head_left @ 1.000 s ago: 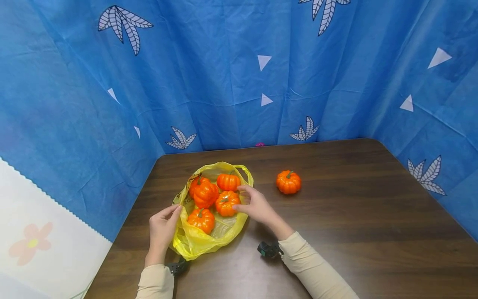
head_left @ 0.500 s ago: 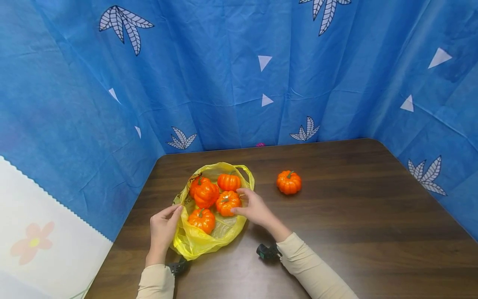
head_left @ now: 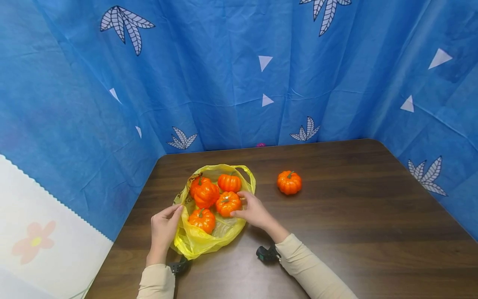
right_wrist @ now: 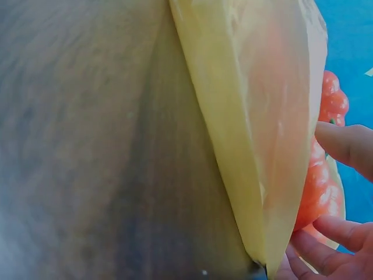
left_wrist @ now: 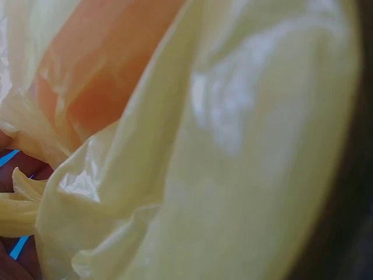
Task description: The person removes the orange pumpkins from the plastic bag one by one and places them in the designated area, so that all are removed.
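Observation:
In the head view a yellow plastic bag (head_left: 228, 236) lies with its mouth open on the table, several small orange pumpkins inside. My left hand (head_left: 163, 228) pinches the bag's left rim between thumb and fingers; in the left wrist view the yellow film (left_wrist: 250, 151) fills most of the picture. Reaching over the bag's right side, my right hand (head_left: 255, 211) has thumb and fingers around the right-hand pumpkin (head_left: 228, 204). Thumb and fingers lie on either side of that orange skin (right_wrist: 315, 189) in the right wrist view, partly behind the bag's film.
One more orange pumpkin (head_left: 289, 182) sits on the brown wooden table (head_left: 358, 211), to the right of the bag. A bag handle loop (head_left: 246, 171) stands up at the back right rim. Blue patterned curtain (head_left: 231, 83) hangs behind the table.
My right hand has shifted slightly down and left, closer around the pumpkin. The bag's back rim has sunk a little. My left hand keeps its place on the rim.

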`<state>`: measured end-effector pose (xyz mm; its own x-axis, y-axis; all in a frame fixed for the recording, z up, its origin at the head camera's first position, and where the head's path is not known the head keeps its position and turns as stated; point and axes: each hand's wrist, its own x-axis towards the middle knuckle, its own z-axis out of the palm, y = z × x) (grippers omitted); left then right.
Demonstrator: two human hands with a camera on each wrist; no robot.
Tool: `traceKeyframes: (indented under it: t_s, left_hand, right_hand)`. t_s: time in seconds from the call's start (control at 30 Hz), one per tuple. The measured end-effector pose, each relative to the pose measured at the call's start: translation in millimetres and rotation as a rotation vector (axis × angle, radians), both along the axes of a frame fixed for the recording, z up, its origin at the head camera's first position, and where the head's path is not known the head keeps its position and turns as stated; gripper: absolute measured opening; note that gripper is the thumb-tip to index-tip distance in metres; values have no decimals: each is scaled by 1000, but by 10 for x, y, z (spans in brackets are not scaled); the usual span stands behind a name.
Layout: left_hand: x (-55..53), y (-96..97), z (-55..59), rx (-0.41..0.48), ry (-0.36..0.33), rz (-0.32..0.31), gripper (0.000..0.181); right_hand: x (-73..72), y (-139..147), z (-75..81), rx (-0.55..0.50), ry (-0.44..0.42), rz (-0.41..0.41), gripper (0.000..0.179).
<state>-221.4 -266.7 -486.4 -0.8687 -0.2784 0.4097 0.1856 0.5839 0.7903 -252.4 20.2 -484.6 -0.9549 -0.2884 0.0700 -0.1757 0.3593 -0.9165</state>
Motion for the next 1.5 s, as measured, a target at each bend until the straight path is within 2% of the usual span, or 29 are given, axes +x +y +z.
traceKeyframes:
  t_s: [0.47,0.73,1.03,1.23,1.5]
  left_hand:
    - [1,5,0,11,5,-2,18]
    - [7,15,-4,14,-10,-2,18]
    - [-1,10,1,19,11,-6,17]
    - [7,13,18,7,-21,12,19]
    - [2,28,17,1,-25,13,20]
  right_hand:
    - [3,-15,-61,13,-35,-10,71]
    - [2,-13,-73,44,-14,-29,69]
    - [11,-53,-68,47,-18,-34,73]
    - [5,-80,-88,42,4,-39,73]
    - [4,-60,-87,55,21,-46,68]
